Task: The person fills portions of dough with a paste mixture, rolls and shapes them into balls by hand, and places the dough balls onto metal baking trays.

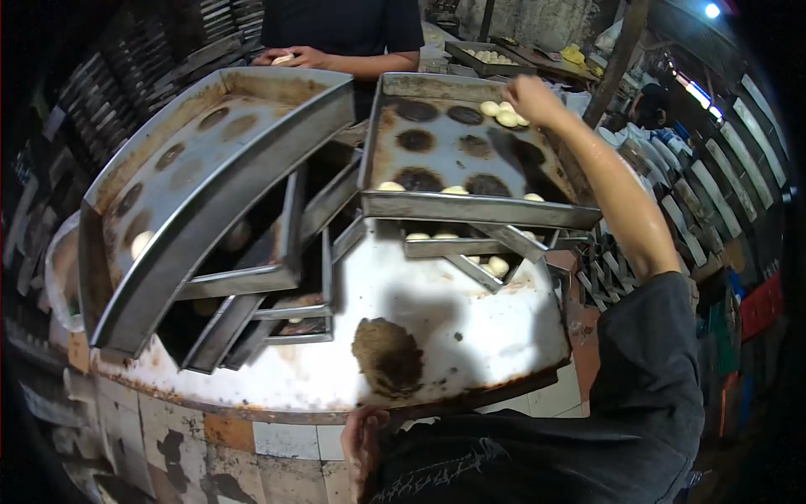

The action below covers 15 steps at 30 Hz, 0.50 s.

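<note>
My right hand [527, 97] is over the far right corner of a metal baking tray [478, 207], its fingers curled down. A cluster of pale dough balls [506, 115] shows right beside and below these fingers. Whether one is inside the grip is hidden. Along the tray's front wall, more dough balls, one of them a pale round [455, 191], are partly covered by the rim. At the table's front edge, my left hand [363, 437] is low with its fingers curled in, seen from the side, and I see nothing in it.
A second tray [222, 185] leans tilted on stacked trays [239, 284] at left, with one dough ball [142, 244] inside. Smaller trays [453, 246] holding dough balls sit under the right tray. The white tabletop [369, 277] has a brown patch. Across the table, a person's hands [294, 57] hold dough.
</note>
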### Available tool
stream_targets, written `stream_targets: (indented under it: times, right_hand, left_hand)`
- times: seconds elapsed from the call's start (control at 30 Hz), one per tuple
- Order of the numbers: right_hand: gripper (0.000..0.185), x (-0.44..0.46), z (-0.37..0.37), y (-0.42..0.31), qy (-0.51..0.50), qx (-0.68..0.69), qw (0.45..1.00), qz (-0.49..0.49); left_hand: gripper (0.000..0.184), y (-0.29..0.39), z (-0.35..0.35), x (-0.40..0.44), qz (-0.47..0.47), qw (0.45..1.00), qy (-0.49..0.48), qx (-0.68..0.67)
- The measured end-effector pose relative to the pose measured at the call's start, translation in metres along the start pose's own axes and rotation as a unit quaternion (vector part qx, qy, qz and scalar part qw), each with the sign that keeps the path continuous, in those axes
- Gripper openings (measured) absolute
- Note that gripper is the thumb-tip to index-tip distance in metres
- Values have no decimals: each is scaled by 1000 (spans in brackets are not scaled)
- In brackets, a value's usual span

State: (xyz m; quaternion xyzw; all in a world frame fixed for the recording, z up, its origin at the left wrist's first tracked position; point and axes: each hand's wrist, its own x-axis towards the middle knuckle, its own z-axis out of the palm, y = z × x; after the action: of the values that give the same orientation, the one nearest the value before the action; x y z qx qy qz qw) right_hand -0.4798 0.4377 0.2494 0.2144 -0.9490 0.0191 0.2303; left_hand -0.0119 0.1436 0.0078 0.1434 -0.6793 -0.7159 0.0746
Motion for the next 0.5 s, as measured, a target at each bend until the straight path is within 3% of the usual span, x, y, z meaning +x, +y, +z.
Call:
stream_targets:
  times: [0.03,0.07,0.17,0.23,0.27,0.37,0.43,0.47,0.5]
  right_hand:
    - [23,-4,26,40,-59,-18,998,30]
    - [24,-5,47,72,-116,-35,991,57]
    - [29,-7,79,106,-104,0,991,80]
    - [39,6,78,104,-173,-112,978,-44]
    - [39,11,81,98,-167,-101,979,-60]
    - [30,28,114,95,-91,-180,922,-330]
    - [29,22,113,86,-185,-137,937,-262]
    - [28,25,124,96,-194,-161,939,-233]
    - [25,28,139,116,-139,-106,953,-248]
  left_hand:
    - [21,-18,18,-7,-24,998,17,-59]
    - [20,-15,35,-12,-77,997,21,-21]
    - [20,-18,77,-31,-44,998,13,-46]
    - [21,-11,93,-49,-37,997,55,-30]
    - [21,-8,100,-57,-29,996,79,-17]
    - [22,-5,115,-76,-30,986,162,8]
    - [22,-5,118,-87,-37,978,205,19]
    - [22,-6,118,-92,-30,973,228,16]
    - [22,-8,119,-95,-24,972,235,11]
